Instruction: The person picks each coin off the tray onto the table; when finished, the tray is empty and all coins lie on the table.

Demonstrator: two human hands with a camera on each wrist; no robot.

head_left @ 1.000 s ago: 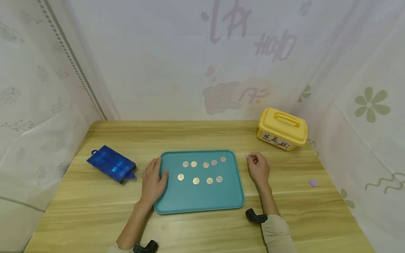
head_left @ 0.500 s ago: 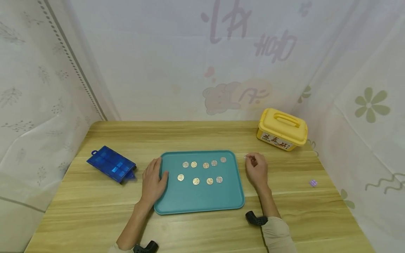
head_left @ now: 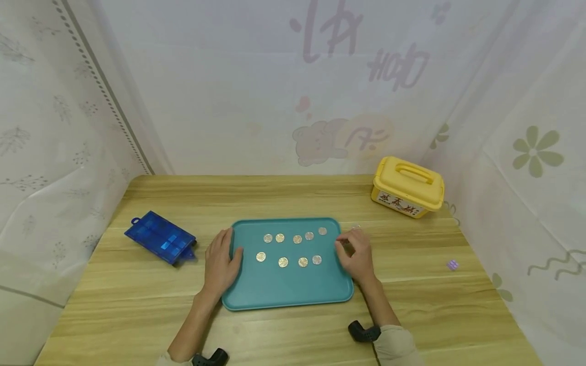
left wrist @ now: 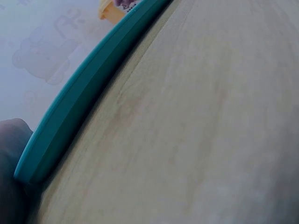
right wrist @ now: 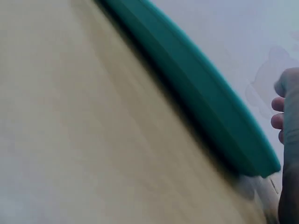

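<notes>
A teal tray (head_left: 288, 290) lies on the wooden table, with several round, shiny, coin-like discs (head_left: 283, 262) in two rows on it. My left hand (head_left: 221, 267) rests over the tray's left rim, fingers extended and thumb lying inside. My right hand (head_left: 356, 254) is over the right rim, fingers bent and thumb near the index fingertip. Whether something small sits between those fingertips I cannot tell. Just beyond the right knuckles, a small clear object (head_left: 356, 227) lies on the table. In the right wrist view, the curled fingers (right wrist: 278, 121) show beside the tray's edge.
A blue see-through compartment case (head_left: 161, 238) lies to the left of the tray. At the back right stands a yellow lidded box (head_left: 407, 187) with a handle. A small purple block (head_left: 452, 265) sits on the right. Patterned white cloth (head_left: 229, 101) hangs behind the table.
My right hand has moved left, from beside the small clear object to over the tray's right rim. That object stays on the table. My left hand, the discs and the tray keep their places.
</notes>
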